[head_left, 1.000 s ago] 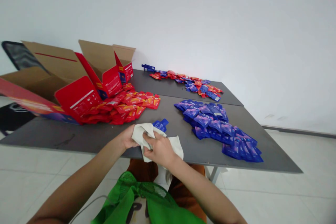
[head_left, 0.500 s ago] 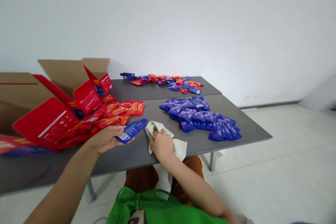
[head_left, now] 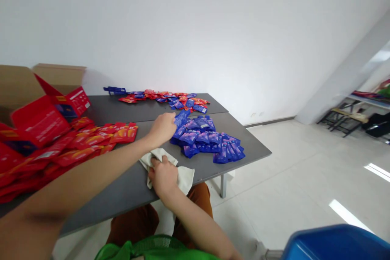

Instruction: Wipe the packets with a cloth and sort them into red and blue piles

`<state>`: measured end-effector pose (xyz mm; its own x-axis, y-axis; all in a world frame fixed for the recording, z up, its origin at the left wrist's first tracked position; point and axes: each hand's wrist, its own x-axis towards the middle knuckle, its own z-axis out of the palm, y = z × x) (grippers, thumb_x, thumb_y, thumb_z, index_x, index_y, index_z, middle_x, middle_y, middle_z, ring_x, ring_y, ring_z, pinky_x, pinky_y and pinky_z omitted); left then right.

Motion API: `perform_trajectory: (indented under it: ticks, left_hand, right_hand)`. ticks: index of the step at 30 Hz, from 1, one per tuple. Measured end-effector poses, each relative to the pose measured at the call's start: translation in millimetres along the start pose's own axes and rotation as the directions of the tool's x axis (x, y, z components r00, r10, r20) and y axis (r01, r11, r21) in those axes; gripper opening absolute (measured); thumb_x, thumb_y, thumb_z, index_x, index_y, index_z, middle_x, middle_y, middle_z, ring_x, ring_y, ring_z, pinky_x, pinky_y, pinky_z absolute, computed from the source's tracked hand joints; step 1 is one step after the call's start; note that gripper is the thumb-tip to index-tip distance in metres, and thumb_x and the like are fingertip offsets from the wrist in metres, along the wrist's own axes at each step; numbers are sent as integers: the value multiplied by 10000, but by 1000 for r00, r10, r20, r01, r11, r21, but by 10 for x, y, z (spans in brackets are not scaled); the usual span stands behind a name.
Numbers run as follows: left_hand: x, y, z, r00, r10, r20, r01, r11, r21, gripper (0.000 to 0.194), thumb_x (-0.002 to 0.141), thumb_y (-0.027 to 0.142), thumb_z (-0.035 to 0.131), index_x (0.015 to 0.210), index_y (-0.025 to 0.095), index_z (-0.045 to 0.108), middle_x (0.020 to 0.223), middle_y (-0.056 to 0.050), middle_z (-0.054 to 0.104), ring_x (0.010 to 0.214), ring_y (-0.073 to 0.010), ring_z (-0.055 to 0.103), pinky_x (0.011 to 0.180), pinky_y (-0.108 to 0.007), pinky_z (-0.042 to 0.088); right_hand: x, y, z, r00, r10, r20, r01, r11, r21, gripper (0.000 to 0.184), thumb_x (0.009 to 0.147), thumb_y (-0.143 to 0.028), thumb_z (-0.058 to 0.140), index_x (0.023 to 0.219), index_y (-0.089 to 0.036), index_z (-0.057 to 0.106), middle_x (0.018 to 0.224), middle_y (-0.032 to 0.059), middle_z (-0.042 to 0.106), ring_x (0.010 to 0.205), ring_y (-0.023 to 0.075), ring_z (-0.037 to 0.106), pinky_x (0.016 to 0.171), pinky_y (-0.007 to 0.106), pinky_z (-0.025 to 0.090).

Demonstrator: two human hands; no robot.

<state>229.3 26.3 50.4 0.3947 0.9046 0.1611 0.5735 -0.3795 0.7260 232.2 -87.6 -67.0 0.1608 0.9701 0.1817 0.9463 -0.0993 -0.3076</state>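
Observation:
My left hand (head_left: 163, 129) reaches across to the left edge of the blue pouch pile, its fingers closed on a blue pouch (head_left: 182, 118). Below it, my right hand (head_left: 165, 176) is closed on a pale cloth (head_left: 185, 178), which lies crumpled on the dark table near the front edge. The pile of blue pouches (head_left: 202, 137) overlaps in rows to the right of both hands. On the left, red-orange pouches (head_left: 94, 140) are heaped in front of the boxes.
Red printed boxes (head_left: 39, 120) with raised brown cardboard flaps stand at the left. Mixed red and blue pouches (head_left: 183, 101) lie along the back of the table (head_left: 243, 146). A blue bin (head_left: 335, 243) is at lower right, and stools (head_left: 347, 118) stand far right.
My left hand has carried the blue pouch from beside the red pouches over to the blue pile. My right hand stays on the cloth. The view has swung right, bringing in the blue bin.

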Motion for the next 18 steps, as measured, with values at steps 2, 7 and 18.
perform_trajectory:
  ticks: [2,7,18]
  left_hand:
    - [65,217,229,991,136,-16,-132,979,152,452,846,149,506,1293,86,510,1111,-205,626,1181,-354,506,962,-417,380]
    - [275,491,880,930,362,63,-362,873,327,511,901,80,282,1393,85,419,1326,-274,486,1215,-361,478,962,-484,365]
    - [179,311,1242,911,356,208,-411,826,385,505,858,502,448,922,72,706,967,-266,652,996,-411,595,888,-508,379]
  right_hand:
    - [-48,30,-9,1000,5,-7,-5,1000,7,166,863,-315,559,1007,-272,629,991,40,601,747,188,651,615,287,504]
    - [-75,39,-22,999,23,25,-23,1000,15,183,861,-286,557,1029,-265,627,1003,54,599,778,199,651,636,308,525]
    - [-128,143,19,1000,-2,24,1,999,42,210,835,-335,588,1025,-255,632,1040,62,616,793,220,655,660,352,550]
